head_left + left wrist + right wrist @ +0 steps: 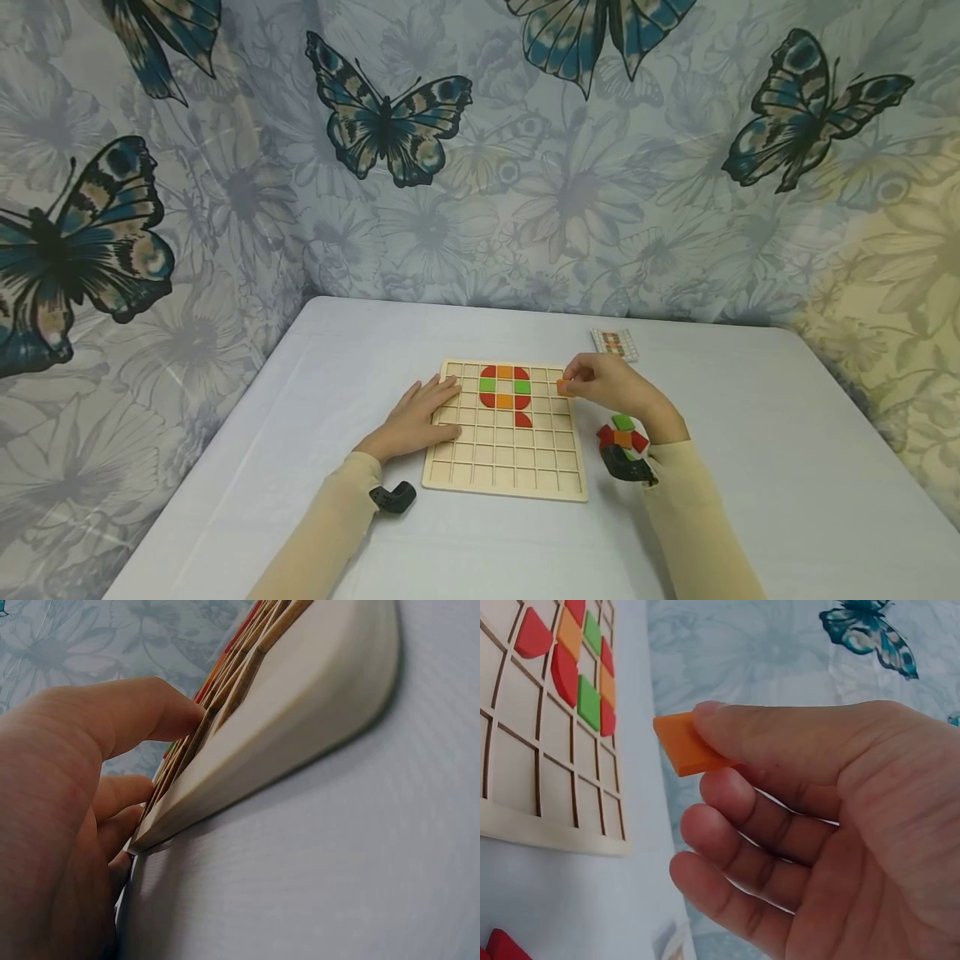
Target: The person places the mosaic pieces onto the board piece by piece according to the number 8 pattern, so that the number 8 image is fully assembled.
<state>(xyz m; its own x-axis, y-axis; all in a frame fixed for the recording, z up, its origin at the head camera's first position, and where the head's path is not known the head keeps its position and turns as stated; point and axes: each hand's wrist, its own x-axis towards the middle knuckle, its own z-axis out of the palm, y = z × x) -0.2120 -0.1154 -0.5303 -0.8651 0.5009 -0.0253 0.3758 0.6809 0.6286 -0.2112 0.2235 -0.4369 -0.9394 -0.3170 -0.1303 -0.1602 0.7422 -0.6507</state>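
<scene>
A wooden grid board [480, 467] lies on the table, with red, orange and green tiles forming a ring near its far edge. Just below that ring sits a single red quarter-round tile [522, 420]. My left hand [411, 419] rests on the board's left edge, its fingers spread; in the left wrist view the thumb [161, 720] touches the grid's rim. Between thumb and fingers my right hand [780, 795] pinches an orange square tile [682, 742]. That hand is over the board's right edge in the head view, and the tile is held above the surface.
Loose red, green and orange tiles [622, 437] lie in a pile right of the board, partly hidden by the right wrist's black strap [626, 465]. A small patterned card [615, 342] lies behind the right hand. Butterfly-print fabric [480, 208] hangs behind the white table [375, 333].
</scene>
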